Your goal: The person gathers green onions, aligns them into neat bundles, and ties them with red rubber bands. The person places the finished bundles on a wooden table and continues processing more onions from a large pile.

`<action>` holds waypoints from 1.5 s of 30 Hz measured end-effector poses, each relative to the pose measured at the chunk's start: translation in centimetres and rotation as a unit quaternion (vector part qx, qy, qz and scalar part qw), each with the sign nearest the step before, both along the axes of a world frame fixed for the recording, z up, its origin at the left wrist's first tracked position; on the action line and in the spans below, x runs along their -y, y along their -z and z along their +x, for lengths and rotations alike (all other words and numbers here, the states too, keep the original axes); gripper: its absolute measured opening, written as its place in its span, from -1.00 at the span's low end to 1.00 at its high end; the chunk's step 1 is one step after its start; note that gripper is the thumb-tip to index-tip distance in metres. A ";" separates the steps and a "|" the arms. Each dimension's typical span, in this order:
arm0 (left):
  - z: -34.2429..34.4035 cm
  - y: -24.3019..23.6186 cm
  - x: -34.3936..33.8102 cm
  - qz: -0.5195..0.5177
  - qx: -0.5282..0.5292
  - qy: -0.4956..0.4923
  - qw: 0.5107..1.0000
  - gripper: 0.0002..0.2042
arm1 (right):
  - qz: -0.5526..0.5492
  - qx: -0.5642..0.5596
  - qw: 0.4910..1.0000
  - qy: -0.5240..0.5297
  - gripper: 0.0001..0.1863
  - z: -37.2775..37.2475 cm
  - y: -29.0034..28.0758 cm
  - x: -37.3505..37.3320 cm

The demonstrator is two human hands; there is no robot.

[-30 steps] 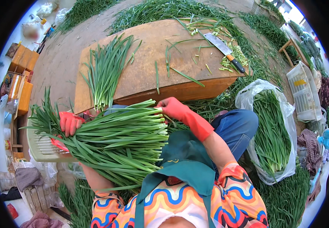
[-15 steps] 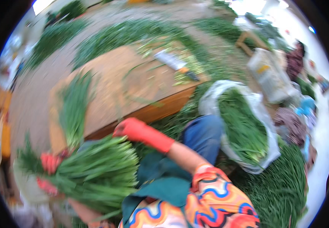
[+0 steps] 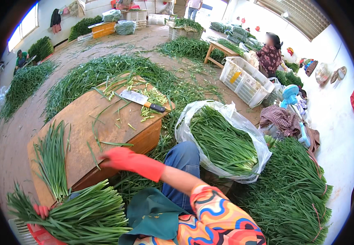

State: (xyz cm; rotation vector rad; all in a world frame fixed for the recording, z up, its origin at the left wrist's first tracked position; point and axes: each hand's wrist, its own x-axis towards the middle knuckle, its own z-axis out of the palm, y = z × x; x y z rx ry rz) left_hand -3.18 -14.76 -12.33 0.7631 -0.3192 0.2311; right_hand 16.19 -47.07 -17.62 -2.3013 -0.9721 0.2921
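My left hand [image 3: 41, 210], in a red glove, grips a thick bunch of green chives [image 3: 91, 212] at the lower left, its pale cut ends toward the right. My right hand [image 3: 117, 158], in a long red glove, hovers by the near edge of a wooden board [image 3: 83, 130]; its fingers are smeared by motion. A smaller bunch of chives [image 3: 51, 159] lies on the board's left part. Farther back on the board lies a cleaver [image 3: 138, 99] with a black handle, beside chopped stalk ends [image 3: 154, 97] and loose leaves.
A clear plastic bag [image 3: 185, 124] full of chives stands right of my knee. Tied chives [image 3: 295, 188] are heaped at the right, and more chives [image 3: 103, 75] lie behind the board. Farther off are a white crate [image 3: 242, 83], a blue fan [image 3: 290, 93] and a seated person [image 3: 269, 55].
The view has tilted up and turned. My right hand has moved away from the bunch's cut ends toward the board. My left hand still grips the bunch.
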 end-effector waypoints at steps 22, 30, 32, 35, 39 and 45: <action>-2.3 7.4 0.3 0.053 0.103 -0.151 0.982 -0.47 | 0.086 -0.510 0.856 0.014 -0.51 -2.7 6.3 -0.1; -2.4 11.9 -3.7 -0.140 -0.041 -0.136 0.980 -0.54 | 0.104 -0.105 0.981 -0.129 -0.79 -0.5 10.1 3.0; -3.5 12.1 -3.4 -0.154 -0.043 -0.146 0.976 -0.56 | 0.113 -0.427 0.889 0.124 -0.74 -0.4 8.6 3.8; -4.5 12.6 -3.1 -0.169 -0.046 -0.155 0.972 -0.58 | 0.140 -0.481 0.865 0.003 -0.71 -4.8 1.9 -0.2; -4.8 13.4 -3.5 -0.189 -0.035 -0.152 0.970 -0.61 | 0.047 -0.386 0.920 -0.051 -0.75 -7.6 2.8 -1.6; -4.8 14.5 -3.8 -0.226 -0.017 -0.114 0.967 -0.66 | 0.130 -0.437 0.889 0.041 -0.57 -3.4 4.2 -2.1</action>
